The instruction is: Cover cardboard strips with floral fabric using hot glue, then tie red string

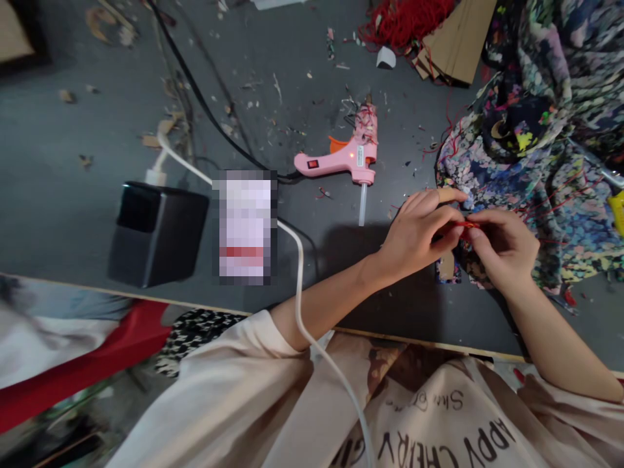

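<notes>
Both of my hands meet at the right of the head view, over the edge of a dark floral fabric. Pinched between their fingertips is a small piece of red cord. My left hand has thumb and forefinger closed on the cord's left end, with another finger stretched toward the cloth. My right hand closes thumb and forefinger on the other end. Fingers hide part of the cord. Just below the hands lies a small card-like piece with a tan middle and patterned border.
A pink glue gun with a glue stick lies left of my hands. A black box-shaped device, a blurred-out phone-like object and a white cable are farther left. Red thread and cardboard pieces lie at the back.
</notes>
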`<action>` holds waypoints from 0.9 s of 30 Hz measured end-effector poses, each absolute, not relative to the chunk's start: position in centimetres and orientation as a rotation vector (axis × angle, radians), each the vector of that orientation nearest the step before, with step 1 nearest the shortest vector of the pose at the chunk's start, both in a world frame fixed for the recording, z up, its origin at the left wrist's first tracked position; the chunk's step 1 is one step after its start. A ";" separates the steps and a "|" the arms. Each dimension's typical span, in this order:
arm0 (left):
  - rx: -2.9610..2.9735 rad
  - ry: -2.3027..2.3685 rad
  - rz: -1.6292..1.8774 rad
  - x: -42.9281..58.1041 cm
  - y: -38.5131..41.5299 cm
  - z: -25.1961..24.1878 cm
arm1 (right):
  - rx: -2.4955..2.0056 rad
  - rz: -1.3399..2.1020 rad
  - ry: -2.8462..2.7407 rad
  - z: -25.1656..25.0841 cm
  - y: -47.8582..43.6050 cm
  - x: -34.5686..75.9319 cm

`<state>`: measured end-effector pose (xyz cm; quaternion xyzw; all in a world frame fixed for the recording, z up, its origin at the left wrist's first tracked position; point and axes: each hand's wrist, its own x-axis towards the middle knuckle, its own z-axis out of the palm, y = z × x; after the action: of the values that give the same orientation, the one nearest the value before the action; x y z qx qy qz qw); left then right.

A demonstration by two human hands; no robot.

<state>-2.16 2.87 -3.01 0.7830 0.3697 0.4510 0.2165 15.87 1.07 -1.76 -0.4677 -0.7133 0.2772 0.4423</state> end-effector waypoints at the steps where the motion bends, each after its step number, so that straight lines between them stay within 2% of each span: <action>1: 2.169 1.020 1.246 -2.2 2.9 -3.0 | -1.153 0.702 -1.784 -1.7 1.1 15.9; 12: 2.133 1.009 1.195 -2.2 2.8 -2.8 | -1.210 0.676 -1.816 -1.7 1.2 15.8; 27: 2.076 0.997 1.098 -2.4 2.7 -2.2 | -1.072 0.692 -1.864 -1.1 1.7 15.4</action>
<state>-2.39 2.67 -2.19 0.7786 0.3737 0.4116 0.2909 15.41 1.74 -1.11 -0.4290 -0.7461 0.2769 0.4272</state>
